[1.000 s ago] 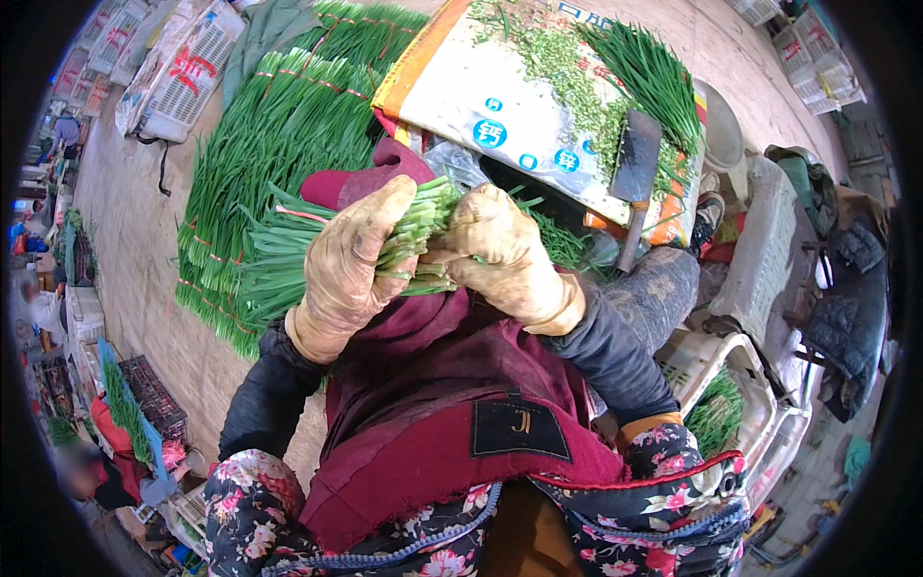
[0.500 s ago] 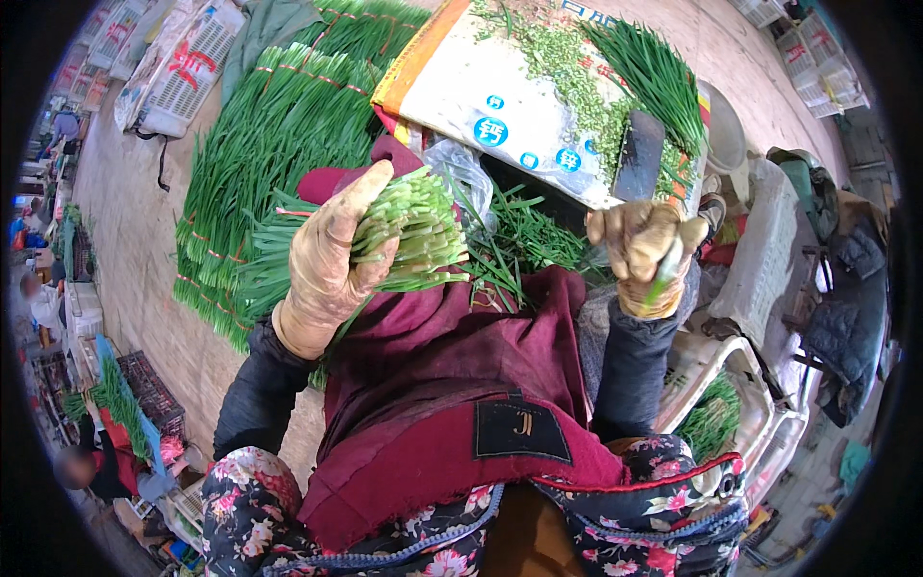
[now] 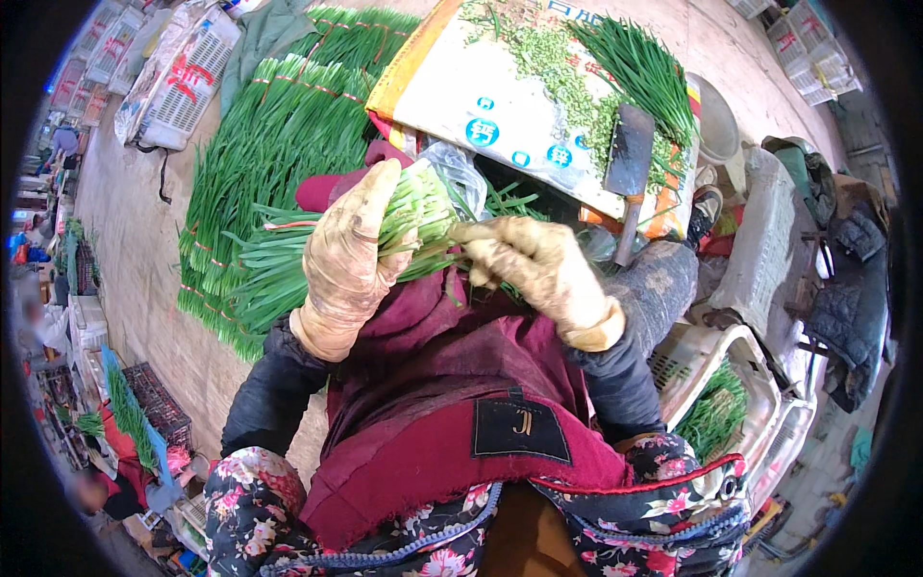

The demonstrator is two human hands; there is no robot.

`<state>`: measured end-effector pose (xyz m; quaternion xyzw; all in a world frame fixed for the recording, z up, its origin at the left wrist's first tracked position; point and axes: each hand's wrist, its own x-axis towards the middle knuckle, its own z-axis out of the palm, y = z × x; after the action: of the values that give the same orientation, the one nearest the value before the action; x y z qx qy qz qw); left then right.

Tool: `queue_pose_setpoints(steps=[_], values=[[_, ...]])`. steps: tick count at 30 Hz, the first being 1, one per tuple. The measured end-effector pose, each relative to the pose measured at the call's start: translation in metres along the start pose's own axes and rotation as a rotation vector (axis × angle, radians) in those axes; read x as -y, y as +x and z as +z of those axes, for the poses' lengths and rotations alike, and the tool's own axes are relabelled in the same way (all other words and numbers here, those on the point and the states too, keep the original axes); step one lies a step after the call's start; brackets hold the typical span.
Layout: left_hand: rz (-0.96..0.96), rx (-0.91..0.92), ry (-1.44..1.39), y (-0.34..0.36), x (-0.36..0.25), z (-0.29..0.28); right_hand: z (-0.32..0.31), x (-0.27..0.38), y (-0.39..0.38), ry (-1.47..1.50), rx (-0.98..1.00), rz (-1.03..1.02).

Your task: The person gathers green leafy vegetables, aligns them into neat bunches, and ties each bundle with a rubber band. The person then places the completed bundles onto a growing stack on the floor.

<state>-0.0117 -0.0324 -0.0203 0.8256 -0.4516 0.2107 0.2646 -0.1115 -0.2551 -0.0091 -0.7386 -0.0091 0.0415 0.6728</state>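
Seeing my gloved left hand clenched around a chive bundle | right hand pinching its cut end | ground: bare concrete, tied chive rows, cleaver on sack.

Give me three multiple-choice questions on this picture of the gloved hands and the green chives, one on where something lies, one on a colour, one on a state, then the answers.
1. Where does the cleaver lie?
A. on the printed sack beyond the hands
B. in the white crate
C. in the right hand

2. What colour is the apron over the lap?
A. blue
B. dark red
C. yellow

3. How does the left hand stand to the chive bunch?
A. apart from it
B. flat under it
C. closed round it

Answers:
1 A, the blade rests on the sack among cut greens.
2 B, the cloth below the hands is dark red.
3 C, the glove's fingers wrap the bunch while the right hand touches its cut end.
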Motion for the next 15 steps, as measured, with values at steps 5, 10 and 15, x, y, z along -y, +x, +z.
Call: queue_pose_setpoints(steps=[5,10,15], values=[[0.008,-0.005,0.068,-0.004,-0.009,0.002,0.036,-0.011,0.004,-0.011,-0.220,0.005],[0.016,-0.013,0.073,-0.005,-0.009,0.004,0.058,-0.015,0.004,-0.203,-0.285,0.006],[0.030,0.000,0.094,-0.003,-0.013,0.002,0.056,-0.019,0.006,0.076,-0.218,0.147]])
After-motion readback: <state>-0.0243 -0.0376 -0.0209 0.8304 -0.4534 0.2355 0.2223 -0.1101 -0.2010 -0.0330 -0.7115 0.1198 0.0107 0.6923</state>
